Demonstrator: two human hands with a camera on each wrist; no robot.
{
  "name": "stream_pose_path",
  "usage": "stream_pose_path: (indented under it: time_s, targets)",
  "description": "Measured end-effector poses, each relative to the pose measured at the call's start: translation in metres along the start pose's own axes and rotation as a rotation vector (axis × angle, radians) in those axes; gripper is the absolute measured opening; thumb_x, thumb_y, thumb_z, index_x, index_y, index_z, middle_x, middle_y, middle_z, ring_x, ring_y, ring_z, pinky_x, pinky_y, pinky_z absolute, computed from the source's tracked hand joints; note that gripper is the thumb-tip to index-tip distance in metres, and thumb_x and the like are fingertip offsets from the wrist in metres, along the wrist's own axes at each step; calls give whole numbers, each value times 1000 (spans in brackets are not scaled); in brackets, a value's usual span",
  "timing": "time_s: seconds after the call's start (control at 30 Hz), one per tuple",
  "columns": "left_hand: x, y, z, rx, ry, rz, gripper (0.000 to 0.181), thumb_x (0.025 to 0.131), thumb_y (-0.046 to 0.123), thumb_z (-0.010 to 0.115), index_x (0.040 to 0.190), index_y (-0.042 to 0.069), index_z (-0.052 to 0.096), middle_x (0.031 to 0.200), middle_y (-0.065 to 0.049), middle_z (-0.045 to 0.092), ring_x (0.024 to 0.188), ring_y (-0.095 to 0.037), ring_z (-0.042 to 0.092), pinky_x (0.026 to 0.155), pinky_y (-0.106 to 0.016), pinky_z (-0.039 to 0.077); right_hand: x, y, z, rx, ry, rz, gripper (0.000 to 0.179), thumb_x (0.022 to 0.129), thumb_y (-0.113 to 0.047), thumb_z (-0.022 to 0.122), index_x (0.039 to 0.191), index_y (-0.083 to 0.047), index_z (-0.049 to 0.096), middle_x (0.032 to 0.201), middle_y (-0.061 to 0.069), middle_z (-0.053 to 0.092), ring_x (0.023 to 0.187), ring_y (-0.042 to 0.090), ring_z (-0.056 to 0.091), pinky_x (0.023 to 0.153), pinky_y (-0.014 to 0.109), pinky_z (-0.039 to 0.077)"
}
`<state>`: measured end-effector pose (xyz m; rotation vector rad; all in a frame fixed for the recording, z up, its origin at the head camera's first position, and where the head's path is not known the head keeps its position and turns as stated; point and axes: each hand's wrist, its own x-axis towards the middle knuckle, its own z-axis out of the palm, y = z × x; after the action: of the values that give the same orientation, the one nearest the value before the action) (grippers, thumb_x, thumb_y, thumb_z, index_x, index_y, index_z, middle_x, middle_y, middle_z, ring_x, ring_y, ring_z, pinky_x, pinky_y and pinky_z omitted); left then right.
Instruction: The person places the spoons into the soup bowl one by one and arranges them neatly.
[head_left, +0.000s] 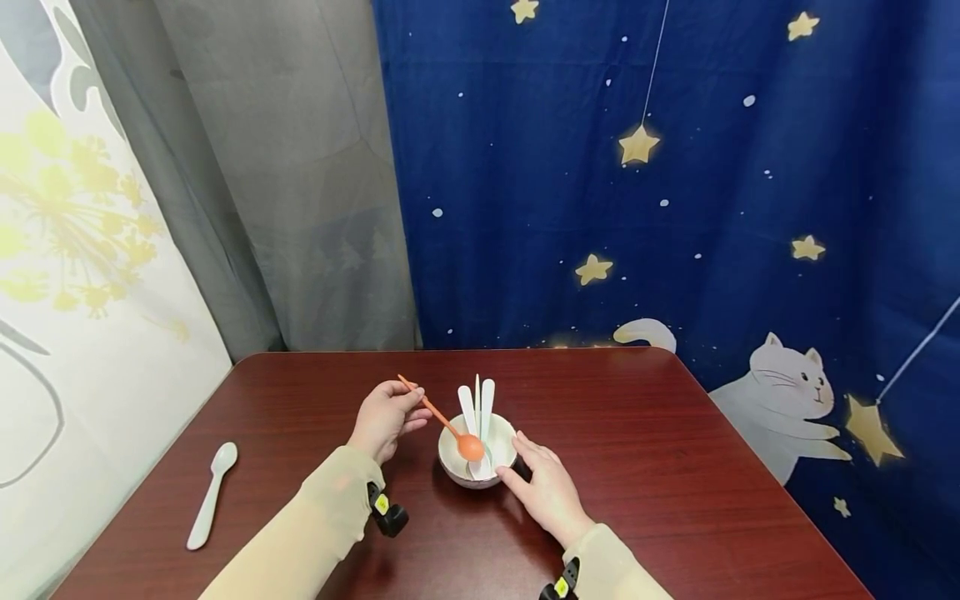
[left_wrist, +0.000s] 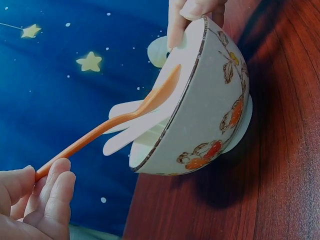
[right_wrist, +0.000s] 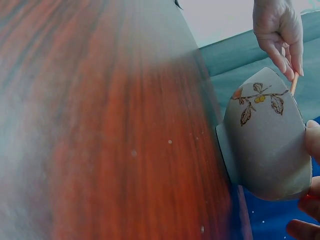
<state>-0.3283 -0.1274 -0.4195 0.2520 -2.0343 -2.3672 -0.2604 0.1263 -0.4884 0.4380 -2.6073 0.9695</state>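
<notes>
My left hand (head_left: 385, 419) pinches the thin handle end of an orange spoon (head_left: 470, 447) between thumb and fingers. The spoon slants down to the right, its head over the opening of a white bowl (left_wrist: 212, 107) with painted branches, leaves and fruit. Inside the bowl (head_left: 450, 462) lean several pale utensils, their white handles (head_left: 487, 398) sticking up past the far rim; their lower ends are partly hidden by the orange spoon. At the bowl's right side my right hand (head_left: 551, 492) holds the rim with thumb and fingers. The bowl's foot stands at the tabletop.
A white spoon (head_left: 213, 496) lies alone on the dark red-brown table (head_left: 315, 417), to the left of my left arm. Behind the table hang a grey curtain (head_left: 300, 167) and a blue star-patterned curtain (head_left: 525, 183). Each wrist wears a black strap with a camera.
</notes>
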Motion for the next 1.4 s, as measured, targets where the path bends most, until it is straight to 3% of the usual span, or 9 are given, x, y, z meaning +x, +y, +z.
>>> stream_pose_path:
  time_s: [0.17,0.4,0.83,1.4]
  targets:
    - [0,0,5,11,-21,-3,25,93,8,64,113,-1,53,96,-14,65,67,-19,69,63,-31,58,0,0,-1,4,-6,5,61,89,-44,65,132,-1,57,139,8,52,126,34,48,102,47,39]
    - [3,-4,11,45,-36,-13,26,93,7,63,115,-2,54,108,-21,62,67,-19,69,65,-33,58,0,-1,-2,15,-3,5,60,88,-42,67,132,-2,57,140,8,52,126,34,48,103,47,39]
    - [14,-15,18,113,-59,-45,21,91,6,65,108,-3,56,91,-18,66,61,-18,67,59,-31,57,1,-2,-3,15,-9,17,60,88,-42,67,132,-3,57,140,7,51,126,32,48,103,46,39]
    - [23,-19,26,178,-4,-46,26,90,8,68,111,-3,59,92,-15,66,69,-20,68,63,-30,57,2,-1,-4,18,-8,16,59,88,-40,67,132,-2,57,140,9,51,126,32,49,103,46,39]
